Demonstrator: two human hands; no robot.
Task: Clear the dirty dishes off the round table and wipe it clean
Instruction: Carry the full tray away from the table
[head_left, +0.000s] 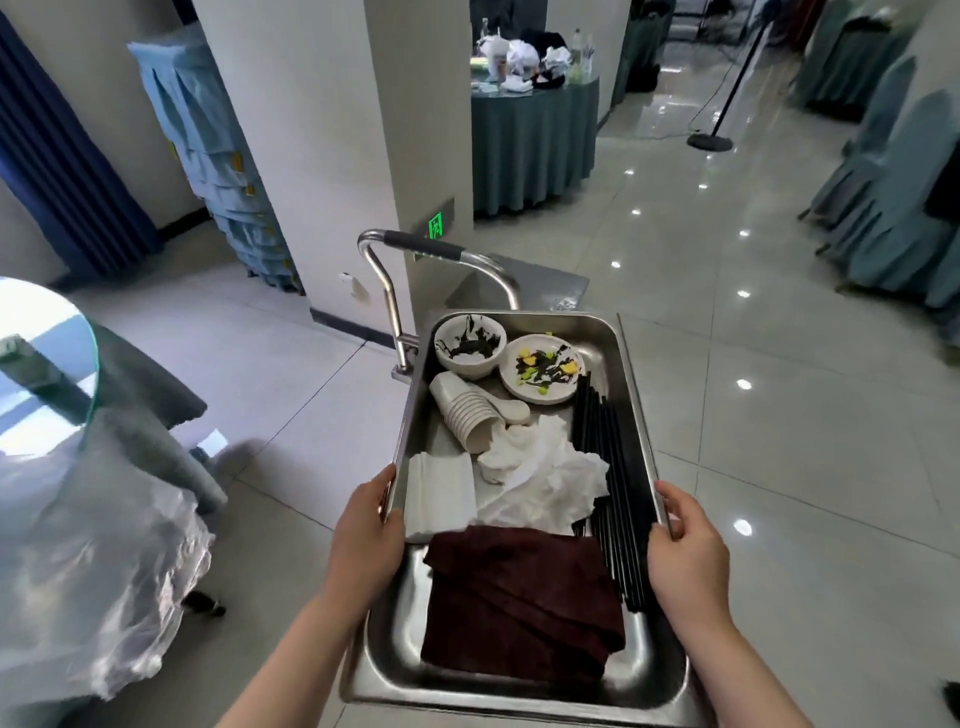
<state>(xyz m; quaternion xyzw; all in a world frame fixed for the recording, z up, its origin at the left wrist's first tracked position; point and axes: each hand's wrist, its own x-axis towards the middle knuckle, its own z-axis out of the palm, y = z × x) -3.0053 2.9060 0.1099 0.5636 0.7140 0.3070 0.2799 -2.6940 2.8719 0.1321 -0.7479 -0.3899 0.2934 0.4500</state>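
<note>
1. Head view: the fingers of the left hand (366, 535) are closed on the left rim of the steel tray (524, 691), and the fingers of the right hand (688, 551) are closed on its right rim, so the tray hangs between them.
2. Inside the tray, nearest the person, lies a dark red cloth (524, 603). Beyond it are crumpled white napkins (545, 470), and black chopsticks (605, 488) run along the right wall.
3. At the far end of the tray are a stack of paper cups (465, 410), a dirty bowl (470, 345) and a dirty plate (543, 368).
4. Just beyond the tray stands a cart (415, 247).
5. Left of the tray is the glass-topped round surface (41, 364).
6. I judge the step is carrying; keep the tray level so the bowl and chopsticks do not slide.
</note>
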